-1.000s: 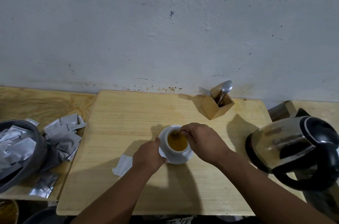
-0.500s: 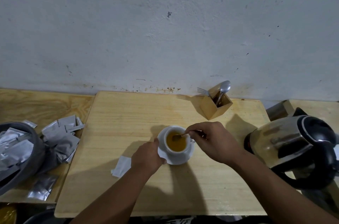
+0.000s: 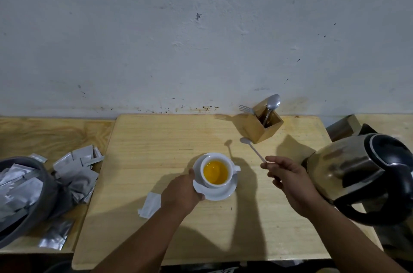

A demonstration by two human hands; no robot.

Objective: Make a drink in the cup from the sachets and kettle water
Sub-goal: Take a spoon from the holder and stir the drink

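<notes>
Drink's mixed, amber in cup (image 3: 215, 171); R grip (image 3: 288, 177) pinches stirrer (image 3: 253, 149) toward 1 o'clock, L grip (image 3: 182, 192) holds saucer (image 3: 225, 193). Left: park stirrer.

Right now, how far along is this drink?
Nearly done. The white cup on its white saucer already holds orange-yellow liquid, and a torn white sachet lies beside it. In hand: the right hand holds the small white stirrer clear of the cup, while the left hand grips the saucer. Left: probably just setting the stirrer down.
</notes>
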